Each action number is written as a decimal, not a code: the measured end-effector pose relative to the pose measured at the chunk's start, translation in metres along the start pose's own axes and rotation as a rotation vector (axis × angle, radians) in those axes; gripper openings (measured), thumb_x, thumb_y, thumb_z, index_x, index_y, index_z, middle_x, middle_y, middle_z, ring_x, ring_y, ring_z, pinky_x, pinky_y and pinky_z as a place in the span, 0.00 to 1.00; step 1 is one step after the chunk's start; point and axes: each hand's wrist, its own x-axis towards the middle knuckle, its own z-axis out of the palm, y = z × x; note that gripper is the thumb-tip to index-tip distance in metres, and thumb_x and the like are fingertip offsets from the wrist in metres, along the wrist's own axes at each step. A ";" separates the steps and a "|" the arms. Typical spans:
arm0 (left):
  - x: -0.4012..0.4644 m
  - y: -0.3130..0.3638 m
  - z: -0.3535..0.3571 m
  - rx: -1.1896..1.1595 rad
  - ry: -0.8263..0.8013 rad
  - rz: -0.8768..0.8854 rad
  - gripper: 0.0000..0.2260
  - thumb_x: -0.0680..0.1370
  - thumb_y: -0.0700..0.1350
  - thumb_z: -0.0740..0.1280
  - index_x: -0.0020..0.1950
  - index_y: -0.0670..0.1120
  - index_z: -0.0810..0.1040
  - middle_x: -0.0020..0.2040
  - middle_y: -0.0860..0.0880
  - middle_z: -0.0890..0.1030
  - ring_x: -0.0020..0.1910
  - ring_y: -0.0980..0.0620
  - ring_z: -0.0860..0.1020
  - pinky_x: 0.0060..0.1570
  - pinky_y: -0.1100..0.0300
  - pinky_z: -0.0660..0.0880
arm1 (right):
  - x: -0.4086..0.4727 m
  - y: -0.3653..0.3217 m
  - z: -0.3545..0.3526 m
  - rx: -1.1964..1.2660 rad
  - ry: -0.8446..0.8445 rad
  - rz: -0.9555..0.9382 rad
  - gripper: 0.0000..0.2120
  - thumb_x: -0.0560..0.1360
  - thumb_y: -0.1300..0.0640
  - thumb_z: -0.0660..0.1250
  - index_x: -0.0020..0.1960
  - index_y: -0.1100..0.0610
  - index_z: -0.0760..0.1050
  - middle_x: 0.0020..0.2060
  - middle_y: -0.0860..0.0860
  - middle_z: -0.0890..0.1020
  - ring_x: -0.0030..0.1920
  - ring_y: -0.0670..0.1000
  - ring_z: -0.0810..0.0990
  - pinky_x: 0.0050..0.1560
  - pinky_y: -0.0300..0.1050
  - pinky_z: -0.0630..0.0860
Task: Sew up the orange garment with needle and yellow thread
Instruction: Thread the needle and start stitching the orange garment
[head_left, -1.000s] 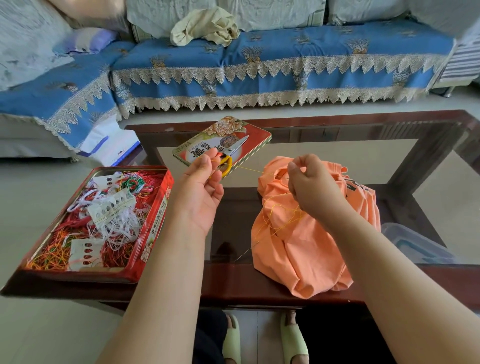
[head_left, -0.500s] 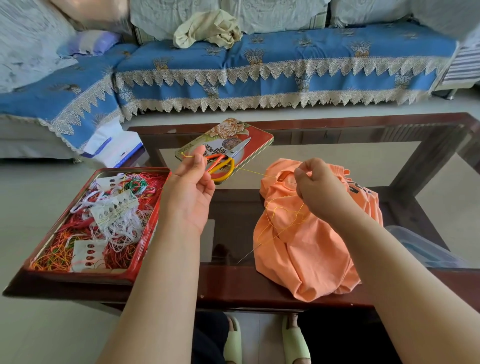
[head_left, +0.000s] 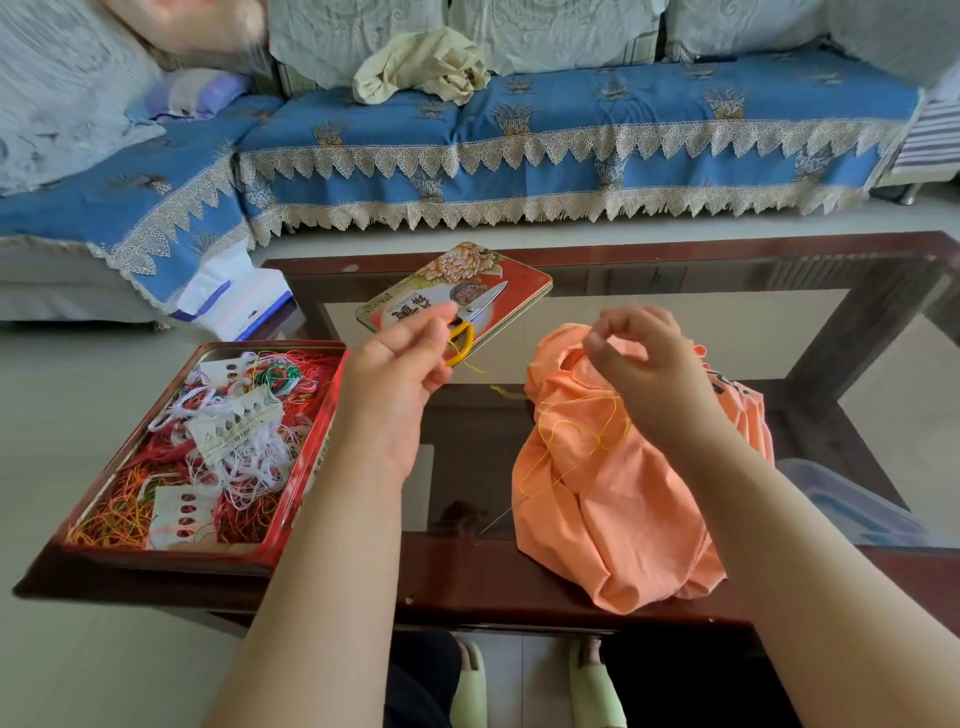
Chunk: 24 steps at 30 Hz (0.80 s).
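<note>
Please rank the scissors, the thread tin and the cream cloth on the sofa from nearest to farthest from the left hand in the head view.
From the left hand:
1. scissors, just beyond its fingertips, on the lid.
2. thread tin, lower left on the table.
3. cream cloth, far back on the sofa.

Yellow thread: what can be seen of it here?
The yellow thread is thin and slack, lying in loose loops on the crumpled orange garment. One stretch sags leftward over the glass table to the left hand, which pinches its end. The right hand hovers above the loops; whether it holds thread is unclear.
</note>
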 end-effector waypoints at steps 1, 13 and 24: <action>-0.003 -0.001 0.005 0.057 -0.033 0.019 0.08 0.79 0.40 0.67 0.50 0.52 0.84 0.51 0.53 0.82 0.45 0.56 0.78 0.44 0.65 0.76 | -0.002 -0.004 0.000 0.150 0.023 -0.011 0.06 0.77 0.58 0.67 0.42 0.51 0.75 0.45 0.47 0.76 0.47 0.45 0.76 0.50 0.37 0.71; -0.025 -0.004 0.036 0.065 -0.268 0.063 0.07 0.73 0.42 0.69 0.49 0.51 0.83 0.45 0.61 0.85 0.49 0.61 0.82 0.45 0.67 0.77 | -0.018 -0.018 0.018 0.586 -0.172 0.106 0.13 0.70 0.50 0.68 0.46 0.59 0.81 0.39 0.51 0.84 0.43 0.49 0.82 0.47 0.43 0.77; -0.021 -0.007 0.031 0.127 -0.335 0.038 0.10 0.68 0.47 0.70 0.48 0.51 0.84 0.48 0.53 0.86 0.51 0.54 0.83 0.45 0.64 0.78 | -0.014 -0.019 0.002 0.396 -0.238 0.105 0.10 0.70 0.51 0.70 0.42 0.57 0.81 0.40 0.59 0.83 0.44 0.58 0.82 0.53 0.57 0.79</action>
